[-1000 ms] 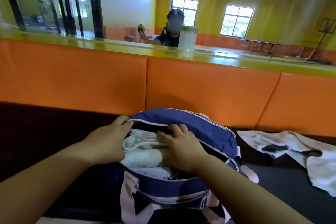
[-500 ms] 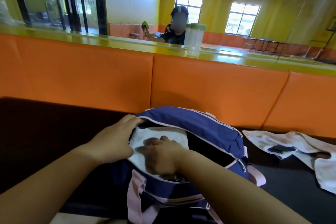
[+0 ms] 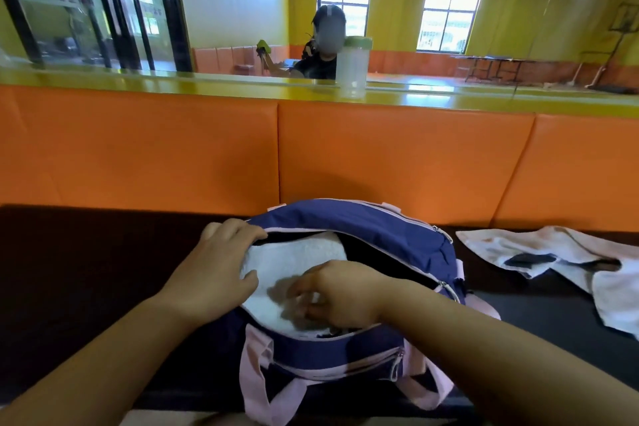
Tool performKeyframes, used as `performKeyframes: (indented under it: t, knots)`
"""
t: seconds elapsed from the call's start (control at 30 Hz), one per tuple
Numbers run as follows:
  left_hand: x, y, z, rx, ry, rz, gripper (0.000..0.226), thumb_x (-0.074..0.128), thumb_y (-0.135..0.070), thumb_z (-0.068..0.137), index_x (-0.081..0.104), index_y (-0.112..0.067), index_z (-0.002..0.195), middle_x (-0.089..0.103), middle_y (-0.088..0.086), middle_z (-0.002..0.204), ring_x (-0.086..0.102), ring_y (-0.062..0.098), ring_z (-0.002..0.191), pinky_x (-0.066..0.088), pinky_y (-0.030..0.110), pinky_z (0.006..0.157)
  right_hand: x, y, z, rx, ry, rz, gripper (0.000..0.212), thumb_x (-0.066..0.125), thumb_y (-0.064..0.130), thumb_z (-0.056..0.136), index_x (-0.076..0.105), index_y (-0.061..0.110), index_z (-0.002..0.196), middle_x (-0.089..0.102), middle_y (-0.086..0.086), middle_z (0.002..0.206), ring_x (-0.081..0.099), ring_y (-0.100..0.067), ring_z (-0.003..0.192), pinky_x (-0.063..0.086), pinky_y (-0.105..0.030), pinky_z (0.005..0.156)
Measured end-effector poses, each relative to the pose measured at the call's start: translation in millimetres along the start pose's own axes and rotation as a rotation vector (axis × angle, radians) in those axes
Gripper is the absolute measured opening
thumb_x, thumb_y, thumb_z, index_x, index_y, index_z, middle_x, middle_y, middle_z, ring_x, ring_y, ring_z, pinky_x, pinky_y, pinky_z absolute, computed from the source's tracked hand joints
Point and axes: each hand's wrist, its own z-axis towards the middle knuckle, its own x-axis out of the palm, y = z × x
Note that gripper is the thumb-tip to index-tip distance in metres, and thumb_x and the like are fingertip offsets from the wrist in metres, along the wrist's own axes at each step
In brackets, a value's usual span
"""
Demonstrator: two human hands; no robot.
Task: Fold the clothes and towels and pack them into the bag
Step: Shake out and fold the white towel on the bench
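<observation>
A navy duffel bag [image 3: 377,232] with pink trim and pink straps stands unzipped on the dark bench in front of me. A folded white towel [image 3: 294,259] lies inside it, filling the left part of the opening. My left hand [image 3: 214,266] holds the bag's left rim, fingers over the flap edge and thumb on the towel. Fingers curled downward, my right hand [image 3: 339,294] reaches into the bag at the towel's near edge; whether it grips anything is unclear. A loose white garment [image 3: 567,256] with dark patches lies unfolded on the bench to the right.
An orange padded backrest [image 3: 397,162] rises right behind the bag, topped by a yellow ledge [image 3: 207,86] carrying a clear jar with a green lid [image 3: 352,67]. Behind glass, another person sits farther back. Dark bench surface [image 3: 86,259] extends left of the bag.
The white cloth went from bunched to flat inside the bag. My right hand slid from the far side of the opening toward its near edge. My left hand stayed on the rim.
</observation>
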Motion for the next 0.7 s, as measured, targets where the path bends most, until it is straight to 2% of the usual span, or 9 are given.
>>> performKeyframes:
  t: [0.07, 0.13, 0.27, 0.4, 0.47, 0.57, 0.63, 0.7]
  knots:
    - [3.2, -6.0, 0.8, 0.069, -0.090, 0.050, 0.033, 0.056, -0.020, 0.081, 0.058, -0.025, 0.113, 0.047, -0.013, 0.115, 0.033, 0.008, 0.108, 0.036, 0.026, 0.088, -8.5, -7.5, -25.7, 0.017, -0.061, -0.045, 0.037, 0.054, 0.031, 0.092, 0.054, 0.027, 0.129, 0.060, 0.002, 0.126, 0.056, -0.017, 0.110, 0.043, -0.030, 0.089]
    - [7.5, -17.6, 4.5, 0.144, -0.138, 0.087, 0.028, 0.052, -0.022, 0.075, 0.065, -0.025, 0.100, 0.055, -0.013, 0.103, 0.038, 0.007, 0.099, 0.043, 0.030, 0.082, -14.8, -18.5, -54.3, 0.034, -0.112, -0.031, 0.034, 0.055, 0.032, 0.092, 0.057, 0.026, 0.125, 0.062, 0.005, 0.123, 0.057, -0.013, 0.106, 0.044, -0.029, 0.087]
    - [21.7, -57.8, 15.3, 0.256, -0.075, 0.064, 0.020, 0.055, -0.025, 0.071, 0.067, -0.030, 0.086, 0.064, -0.016, 0.090, 0.050, 0.004, 0.081, 0.040, 0.022, 0.071, -20.9, -51.2, -113.7, 0.143, -0.162, -0.040, 0.027, 0.060, 0.034, 0.089, 0.062, 0.029, 0.115, 0.065, 0.006, 0.111, 0.060, -0.011, 0.096, 0.045, -0.028, 0.079]
    - [51.0, -100.9, 32.8, 0.366, 0.015, 0.026, 0.015, 0.056, -0.026, 0.071, 0.063, -0.033, 0.081, 0.060, -0.021, 0.082, 0.050, 0.002, 0.081, 0.032, 0.006, 0.060, -21.6, -91.5, -176.3, 0.334, -0.132, -0.074, 0.026, 0.056, 0.041, 0.089, 0.061, 0.033, 0.113, 0.065, 0.010, 0.108, 0.060, -0.011, 0.095, 0.049, -0.032, 0.080]
    - [70.7, -124.8, 44.8, 0.393, 0.062, -0.008, 0.014, 0.058, -0.025, 0.073, 0.064, -0.033, 0.082, 0.062, -0.020, 0.083, 0.055, 0.002, 0.081, 0.037, 0.009, 0.064, -19.3, -113.2, -206.6, 0.413, -0.120, -0.054, 0.025, 0.056, 0.041, 0.089, 0.062, 0.032, 0.112, 0.064, 0.013, 0.111, 0.060, -0.008, 0.097, 0.050, -0.032, 0.083]
    - [105.1, -162.4, 63.3, 0.418, 0.103, -0.069, 0.014, 0.053, -0.030, 0.081, 0.065, -0.031, 0.089, 0.061, -0.017, 0.091, 0.053, 0.004, 0.087, 0.046, 0.023, 0.074, -13.6, -147.6, -249.3, 0.543, -0.103, 0.003, 0.026, 0.056, 0.040, 0.090, 0.058, 0.036, 0.116, 0.061, 0.016, 0.117, 0.057, -0.002, 0.099, 0.051, -0.028, 0.086]
    - [128.7, -190.4, 72.8, 0.442, 0.148, -0.123, 0.021, 0.046, -0.034, 0.079, 0.064, -0.029, 0.088, 0.061, -0.014, 0.089, 0.052, 0.005, 0.085, 0.047, 0.027, 0.071, -8.9, -172.1, -275.6, 0.625, -0.105, 0.061, 0.026, 0.056, 0.038, 0.090, 0.057, 0.037, 0.116, 0.062, 0.014, 0.116, 0.058, -0.001, 0.099, 0.051, -0.028, 0.087]
    - [153.9, -217.9, 82.7, 0.486, 0.150, -0.148, 0.024, 0.042, -0.038, 0.076, 0.063, -0.030, 0.084, 0.062, -0.014, 0.084, 0.051, 0.004, 0.080, 0.044, 0.022, 0.063, -2.7, -198.8, -299.6, 0.710, -0.102, 0.101, 0.027, 0.057, 0.037, 0.091, 0.057, 0.035, 0.118, 0.062, 0.013, 0.116, 0.059, -0.002, 0.099, 0.051, -0.026, 0.087]
